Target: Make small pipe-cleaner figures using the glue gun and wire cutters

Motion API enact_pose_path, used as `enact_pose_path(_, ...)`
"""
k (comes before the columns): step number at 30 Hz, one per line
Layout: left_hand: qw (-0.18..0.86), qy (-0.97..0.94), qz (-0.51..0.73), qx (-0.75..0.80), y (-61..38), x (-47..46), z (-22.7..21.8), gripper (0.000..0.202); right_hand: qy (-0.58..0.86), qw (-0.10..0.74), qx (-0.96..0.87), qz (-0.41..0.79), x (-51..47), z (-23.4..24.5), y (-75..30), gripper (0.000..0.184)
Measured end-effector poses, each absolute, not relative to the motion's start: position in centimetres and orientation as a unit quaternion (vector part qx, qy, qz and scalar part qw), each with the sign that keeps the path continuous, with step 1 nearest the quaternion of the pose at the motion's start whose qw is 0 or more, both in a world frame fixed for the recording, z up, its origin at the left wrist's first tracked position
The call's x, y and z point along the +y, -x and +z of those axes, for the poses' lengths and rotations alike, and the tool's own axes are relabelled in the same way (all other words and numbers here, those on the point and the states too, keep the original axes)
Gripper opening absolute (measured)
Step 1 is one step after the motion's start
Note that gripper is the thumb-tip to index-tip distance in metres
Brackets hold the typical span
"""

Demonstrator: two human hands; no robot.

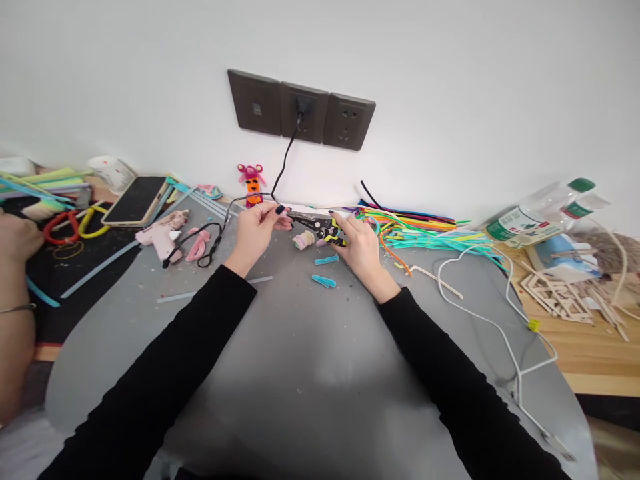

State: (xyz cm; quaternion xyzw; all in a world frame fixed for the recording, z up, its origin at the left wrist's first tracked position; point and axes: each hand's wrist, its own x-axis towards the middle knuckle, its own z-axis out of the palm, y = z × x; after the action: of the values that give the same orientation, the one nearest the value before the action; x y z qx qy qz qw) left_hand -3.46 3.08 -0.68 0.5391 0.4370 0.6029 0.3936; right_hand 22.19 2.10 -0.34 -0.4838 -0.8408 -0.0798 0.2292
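Note:
In the head view my right hand (361,248) is wrapped round the yellow and black handles of wire-stripping pliers (305,223), whose jaws point left. My left hand (255,230) is closed in a pinch close to the jaw tips; what lies between its fingers is too small to make out. Below the pliers, two blue folded pipe-cleaner pieces (324,281) lie on the grey mat (280,373). A pastel coiled piece (303,240) rests just under the jaws. Behind my left hand stands a pink and orange fuzzy figure (254,187) against the wall.
Left are a pink glue gun (163,237), a phone (136,200), red-handled scissors (62,227) and another person's hand (17,237). Colourful pipe cleaners (425,230), a white cable (493,320), plastic bottles (520,223) and wooden cutouts (555,293) lie right. A black cord hangs from the socket (303,110).

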Motion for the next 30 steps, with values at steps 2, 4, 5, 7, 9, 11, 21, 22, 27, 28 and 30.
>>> enact_pose_path(2,0.395,-0.540,0.599,0.439,3.45,3.03,-0.66,0.049,0.484,0.236,-0.838,-0.086,2.10,-0.38,-22.24,0.064)
enact_pose_path(4,0.396,-0.541,0.599,0.439,3.45,3.01,-0.68,0.050,0.483,0.245,-0.835,-0.093,2.13,-0.43,-22.32,0.059)
enact_pose_path(5,0.395,-0.541,0.599,0.438,3.45,3.03,-0.71,0.051,0.483,0.249,-0.834,-0.096,2.15,-0.46,-22.36,0.058)
enact_pose_path(7,0.394,-0.541,0.600,0.438,3.46,3.11,-0.80,0.051,0.483,0.251,-0.833,-0.100,2.19,-0.50,-22.41,0.056)
enact_pose_path(9,0.393,-0.540,0.601,0.438,3.49,3.24,-0.93,0.051,0.482,0.249,-0.833,-0.104,2.22,-0.53,-22.38,0.055)
enact_pose_path(11,0.395,-0.538,0.602,0.439,3.54,3.39,-1.04,0.051,0.480,0.249,-0.834,-0.105,2.22,-0.58,-22.26,0.057)
enact_pose_path(21,0.392,-0.543,0.601,0.437,3.69,3.41,-0.92,0.051,0.488,0.239,-0.837,-0.062,2.04,-0.64,-21.86,0.063)
enact_pose_path(22,0.388,-0.546,0.601,0.436,3.66,3.36,-0.85,0.051,0.487,0.241,-0.837,-0.056,2.06,-0.66,-21.89,0.063)
enact_pose_path(27,0.381,-0.551,0.599,0.438,3.61,3.22,-0.73,0.052,0.485,0.244,-0.839,-0.029,2.08,-0.59,-21.90,0.064)
enact_pose_path(28,0.381,-0.550,0.600,0.439,3.62,3.24,-0.78,0.052,0.487,0.240,-0.839,-0.029,2.06,-0.53,-21.88,0.064)
enact_pose_path(30,0.379,-0.547,0.602,0.441,3.62,3.30,-0.92,0.053,0.490,0.230,-0.840,-0.036,2.01,-0.43,-21.83,0.066)
